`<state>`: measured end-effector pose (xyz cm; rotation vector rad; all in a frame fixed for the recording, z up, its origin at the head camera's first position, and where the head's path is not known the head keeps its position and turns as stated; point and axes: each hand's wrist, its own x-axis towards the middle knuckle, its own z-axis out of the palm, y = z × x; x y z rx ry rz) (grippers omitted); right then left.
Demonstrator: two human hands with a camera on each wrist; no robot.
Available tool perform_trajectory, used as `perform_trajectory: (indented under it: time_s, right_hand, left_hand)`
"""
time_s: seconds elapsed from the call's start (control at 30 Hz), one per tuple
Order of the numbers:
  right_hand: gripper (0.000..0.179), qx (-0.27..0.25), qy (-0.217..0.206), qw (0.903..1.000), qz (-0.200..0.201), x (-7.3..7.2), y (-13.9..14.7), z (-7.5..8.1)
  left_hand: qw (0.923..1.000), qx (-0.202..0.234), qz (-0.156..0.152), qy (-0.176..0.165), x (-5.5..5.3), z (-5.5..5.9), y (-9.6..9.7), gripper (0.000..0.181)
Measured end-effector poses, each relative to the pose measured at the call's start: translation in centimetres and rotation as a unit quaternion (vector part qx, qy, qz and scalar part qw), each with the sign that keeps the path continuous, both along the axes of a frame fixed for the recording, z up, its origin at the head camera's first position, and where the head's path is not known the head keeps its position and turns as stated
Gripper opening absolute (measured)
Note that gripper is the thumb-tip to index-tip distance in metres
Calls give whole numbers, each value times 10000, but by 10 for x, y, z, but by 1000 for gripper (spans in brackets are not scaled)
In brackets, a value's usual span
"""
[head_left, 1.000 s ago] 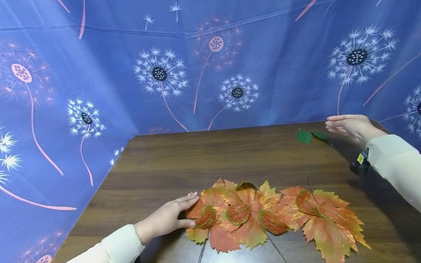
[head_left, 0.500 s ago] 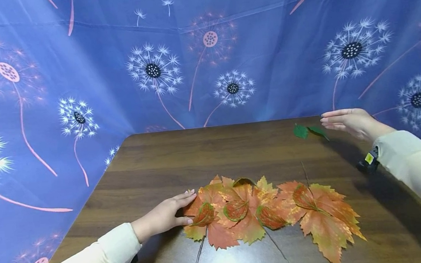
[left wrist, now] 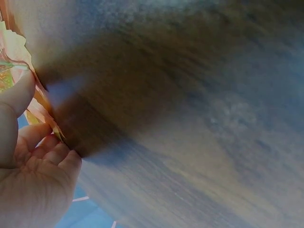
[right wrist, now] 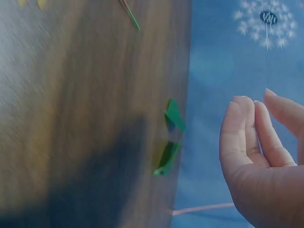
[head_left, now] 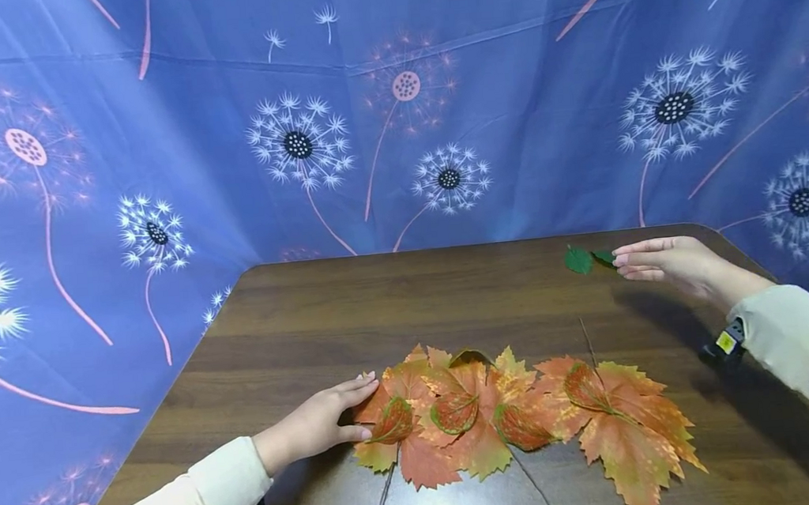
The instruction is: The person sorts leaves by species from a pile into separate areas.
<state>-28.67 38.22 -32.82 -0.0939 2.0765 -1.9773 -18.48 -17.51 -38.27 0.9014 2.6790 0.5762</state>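
My left hand (head_left: pixel 317 424) rests at the left end of a row of orange and yellow maple-like leaves (head_left: pixel 484 405), fingers extended over their edge. In the left wrist view, the thumb (left wrist: pixel 21 92) touches a leaf edge, and the other fingertips lie at the leaf's rim close to the tabletop. Toward the back right, my right hand (head_left: pixel 676 263) hovers with fingers stretched and holding nothing. Its fingertips overlap one of two green leaves (head_left: pixel 578 259) in the head view. Beside that hand, the right wrist view shows the green leaves (right wrist: pixel 174 115) lying on the table, apart from it.
Thin dark stems (head_left: pixel 529 476) stick out from the orange leaves toward the front and back. The brown wooden table (head_left: pixel 352 312) ends at a blue dandelion-print cloth (head_left: pixel 539 147) behind and to the left. A small dark wrist camera (head_left: pixel 728 338) sits at the right cuff.
My right hand has come down and leftward, so its fingertips now overlap the green leaf in the head view. The left hand stays on the orange leaves; the head view shifts slightly.
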Motion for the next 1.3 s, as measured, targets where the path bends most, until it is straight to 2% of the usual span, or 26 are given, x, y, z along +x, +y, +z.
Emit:
perform_trajectory:
  time_s: [0.2, 0.37, 0.57, 0.67, 0.8, 0.93, 1.07, 1.3]
  right_hand:
    - [21, 811, 70, 9965, 211, 22, -17, -3]
    - [18, 1166, 238, 9916, 499, 37, -36, -3]
    - [44, 1836, 76, 9786, 926, 52, -53, -7]
    - [47, 1888, 81, 9723, 1373, 57, -58, -11]
    - [39, 1619, 148, 9697, 1823, 62, -59, -18]
    - [37, 1559, 55, 9704, 1844, 70, -61, -28]
    - [40, 1763, -17, 9688, 1740, 79, -65, -34]
    - [43, 2054, 131, 9659, 1574, 94, -76, -35]
  left_hand:
    - [10000, -30, 5, 60, 0, 2, 1, 71]
    - [9999, -49, -41, 147, 0, 3, -1, 71]
    - [9999, -21, -30, 114, 1, 2, -1, 70]
    - [10000, 7, -39, 84, 2, 0, -1, 70]
    - [10000, 64, 5, 53, 2, -1, -2, 70]
    - [10000, 33, 1, 16, 2, -2, -2, 70]
    - [10000, -30, -45, 20, 1, -2, -2, 71]
    - [9999, -62, -49, 64, 2, 1, -1, 71]
